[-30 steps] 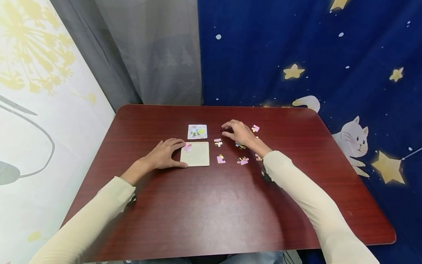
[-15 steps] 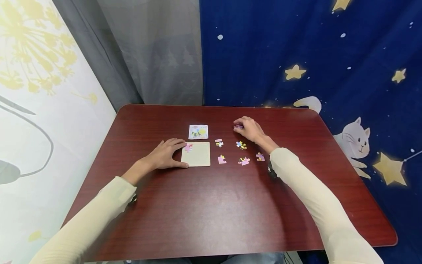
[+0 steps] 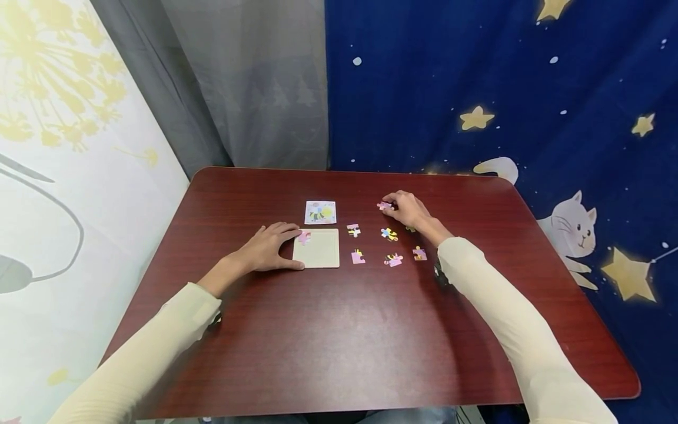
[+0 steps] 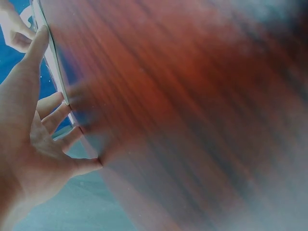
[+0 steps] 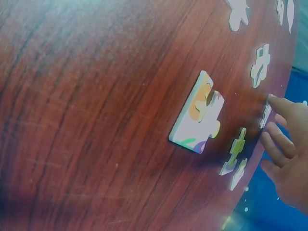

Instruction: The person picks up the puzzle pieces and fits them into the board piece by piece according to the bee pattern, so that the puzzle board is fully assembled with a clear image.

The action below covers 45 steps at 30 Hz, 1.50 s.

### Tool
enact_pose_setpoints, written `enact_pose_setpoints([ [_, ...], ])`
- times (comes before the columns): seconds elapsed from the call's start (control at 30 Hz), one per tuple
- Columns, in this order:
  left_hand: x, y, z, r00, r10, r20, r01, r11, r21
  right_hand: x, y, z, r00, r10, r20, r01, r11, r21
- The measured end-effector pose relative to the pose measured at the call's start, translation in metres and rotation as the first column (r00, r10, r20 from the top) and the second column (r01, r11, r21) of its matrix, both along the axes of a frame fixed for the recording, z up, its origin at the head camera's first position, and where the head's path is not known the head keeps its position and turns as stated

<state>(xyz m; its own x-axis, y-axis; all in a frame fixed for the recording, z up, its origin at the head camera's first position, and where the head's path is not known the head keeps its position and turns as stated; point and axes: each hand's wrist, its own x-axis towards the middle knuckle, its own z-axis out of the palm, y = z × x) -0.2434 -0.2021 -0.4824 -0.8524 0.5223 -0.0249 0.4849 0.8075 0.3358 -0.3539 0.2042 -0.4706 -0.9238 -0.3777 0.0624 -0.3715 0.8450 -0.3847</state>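
Three small jigsaw pieces (image 3: 394, 260) in pink, purple and yellow lie at about 3 o'clock from the square cream tray (image 3: 320, 252) on the shiny red-brown table (image 3: 339, 335); at 9 o'clock the left hand (image 3: 266, 246), fingers spread, rests on the tray's edge, and one pink corner piece (image 3: 304, 237) sits inside near 10 o'clock. Past three more bright pieces (image 3: 389, 234), the right hand (image 3: 409, 208) at 2 o'clock pinches a flat pink puzzle piece (image 3: 384, 206), and a white square picture card (image 3: 320, 212) lies at 12 o'clock.
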Motion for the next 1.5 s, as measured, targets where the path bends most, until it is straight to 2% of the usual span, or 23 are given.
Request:
enact_pose_setpoints([
  [0.17, 0.0, 0.002, 0.0, 1.0, -0.002, 0.005, 0.002, 1.0, -0.001, 0.0, 0.001, -0.002, 1.0, -0.008, 0.029, 0.007, 1.0, 0.016],
  [0.57, 0.0, 0.003, 0.002, 1.0, -0.011, -0.004, 0.011, 1.0, 0.007, 0.004, -0.008, -0.004, 0.999, 0.04, 0.001, -0.04, 0.999, 0.022],
  [0.83, 0.0, 0.003, 0.002, 1.0, -0.006, 0.005, 0.006, 1.0, 0.009, 0.007, -0.015, -0.006, 0.995, 0.102, -0.008, -0.102, 0.995, 0.018],
  [1.17, -0.001, 0.003, 0.002, 1.0, -0.004, 0.014, 0.004, 1.0, 0.003, 0.016, -0.026, -0.004, 0.984, 0.177, -0.027, -0.177, 0.984, -0.033],
  [1.5, 0.001, 0.001, 0.002, 1.0, 0.0, 0.005, 0.0, 1.0, -0.002, 0.029, -0.045, 0.006, 0.968, 0.249, -0.025, -0.25, 0.964, -0.089],
])
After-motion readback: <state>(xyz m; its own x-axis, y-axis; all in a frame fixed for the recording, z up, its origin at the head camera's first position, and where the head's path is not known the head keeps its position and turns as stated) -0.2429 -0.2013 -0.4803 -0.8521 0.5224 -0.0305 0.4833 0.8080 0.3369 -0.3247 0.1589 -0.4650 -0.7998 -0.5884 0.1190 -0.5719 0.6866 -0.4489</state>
